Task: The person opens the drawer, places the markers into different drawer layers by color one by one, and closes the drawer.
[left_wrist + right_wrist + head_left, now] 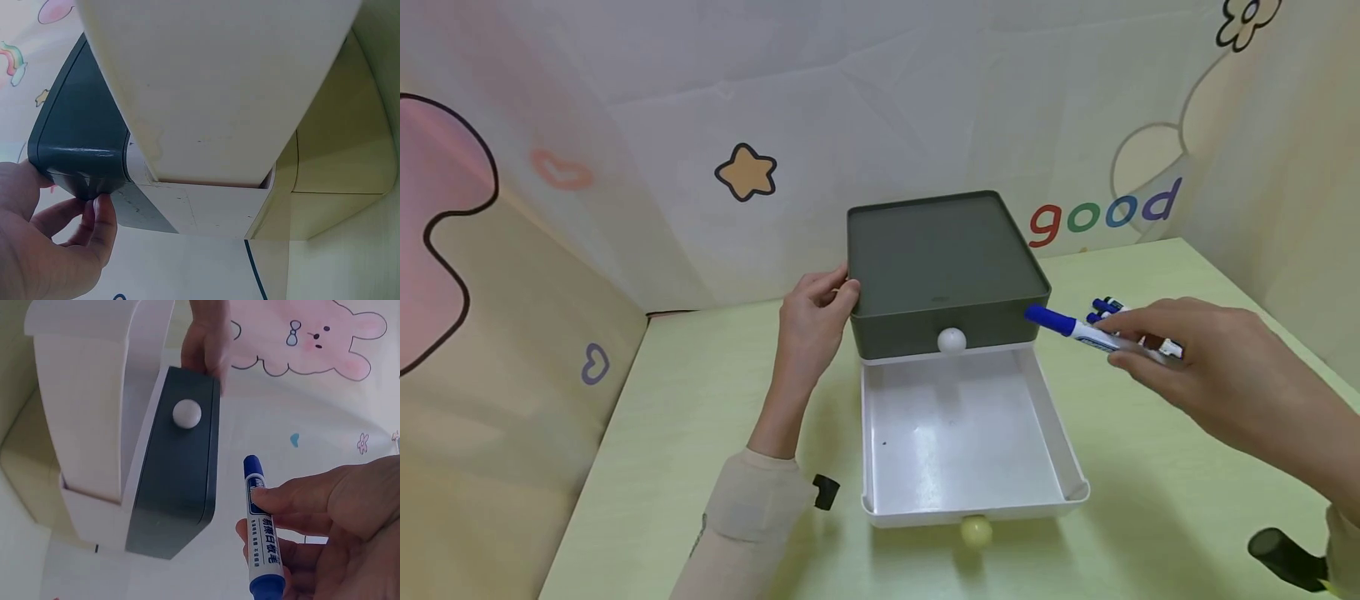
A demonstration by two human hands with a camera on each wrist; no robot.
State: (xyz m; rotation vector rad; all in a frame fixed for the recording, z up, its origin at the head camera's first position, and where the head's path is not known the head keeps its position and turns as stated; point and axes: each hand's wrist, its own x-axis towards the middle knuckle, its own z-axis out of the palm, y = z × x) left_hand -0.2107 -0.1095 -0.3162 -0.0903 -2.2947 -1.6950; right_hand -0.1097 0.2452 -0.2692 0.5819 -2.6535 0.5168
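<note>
A small desktop drawer box point(943, 258) stands on the table, its dark grey-green top tier fronted by a white knob point(952, 341). Below that, a white drawer point(962, 433) is pulled out toward me, with a few dark specks inside and a yellow knob point(977, 532) in front. My left hand point(814, 321) grips the top tier at its left side, fingers and thumb against the wall. To the right of the box, my right hand point(1217, 358) pinches a whiteboard marker point(262, 534) with a blue cap; it is held in the air, cap pointing left.
Several more blue-capped markers point(1105, 307) lie on the table right of the box, partly hidden by my right hand. A pale green tabletop point(700, 400) bears everything. Printed cloth point(887, 108) encloses the back and sides. A pale yellow tier point(340, 156) shows beneath the white one.
</note>
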